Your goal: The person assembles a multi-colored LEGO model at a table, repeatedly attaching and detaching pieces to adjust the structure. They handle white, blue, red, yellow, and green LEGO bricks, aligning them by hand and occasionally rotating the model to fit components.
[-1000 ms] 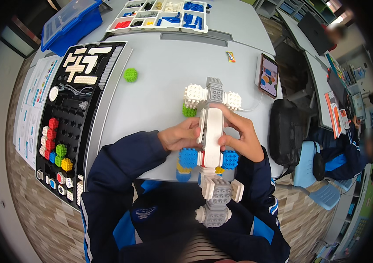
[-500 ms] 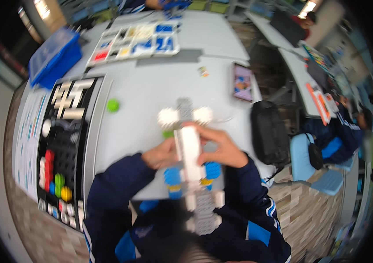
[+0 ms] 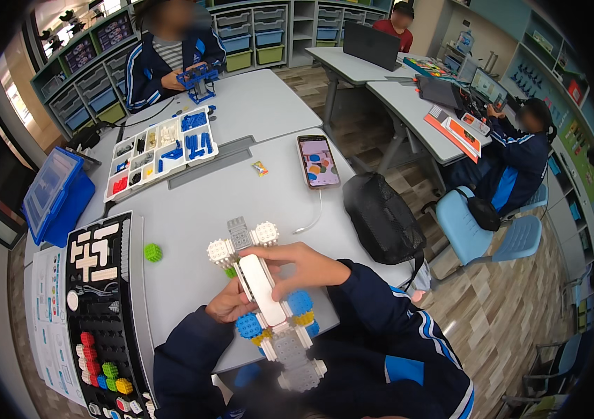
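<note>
The right hand (image 3: 304, 269) is gripping the block model (image 3: 267, 300) from above, pressing its white bar. The left hand (image 3: 229, 306), seemingly closed on its side, is steadying it; next, a firm push seems needed

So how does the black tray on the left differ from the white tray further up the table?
The black tray lies beside the left hand and right hand, which hold the white model; the white tray sits further off. The black tray shows large white pieces and round coloured blocks, while the white tray has small compartments, mostly of blue parts. Both lie flat on the grey table.
</note>
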`<state>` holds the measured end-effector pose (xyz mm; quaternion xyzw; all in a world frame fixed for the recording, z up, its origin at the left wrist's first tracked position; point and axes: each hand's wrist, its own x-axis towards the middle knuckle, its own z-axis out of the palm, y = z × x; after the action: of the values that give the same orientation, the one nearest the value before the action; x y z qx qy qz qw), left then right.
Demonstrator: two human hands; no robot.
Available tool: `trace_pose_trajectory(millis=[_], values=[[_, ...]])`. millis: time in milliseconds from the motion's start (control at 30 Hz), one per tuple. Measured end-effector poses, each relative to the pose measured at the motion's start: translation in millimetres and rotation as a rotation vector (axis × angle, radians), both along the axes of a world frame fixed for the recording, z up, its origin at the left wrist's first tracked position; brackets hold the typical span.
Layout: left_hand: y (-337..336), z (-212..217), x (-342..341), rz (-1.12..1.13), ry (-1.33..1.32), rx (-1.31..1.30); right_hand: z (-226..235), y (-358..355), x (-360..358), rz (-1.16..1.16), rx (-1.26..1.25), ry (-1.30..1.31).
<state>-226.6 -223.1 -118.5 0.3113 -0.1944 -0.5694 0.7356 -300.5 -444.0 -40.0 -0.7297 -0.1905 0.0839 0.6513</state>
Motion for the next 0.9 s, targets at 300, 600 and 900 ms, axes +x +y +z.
trace_pose_trajectory(millis=[300,600,900], values=[[-1.6,-2.8,-0.3,-0.012,-0.039,-0.065,-1.5,-6.2,3.8,0.035,0.001,0.049],[-3.2,-3.7,-2.7,-0.008,0.003,-0.097,-8.3,-6.5,8.1,0.05,-0.026,-0.04],[-0.7,-1.8,-4.4,0.04,-0.019,-0.067,-7.3,-7.7,9.0,0.062,-0.031,-0.072]])
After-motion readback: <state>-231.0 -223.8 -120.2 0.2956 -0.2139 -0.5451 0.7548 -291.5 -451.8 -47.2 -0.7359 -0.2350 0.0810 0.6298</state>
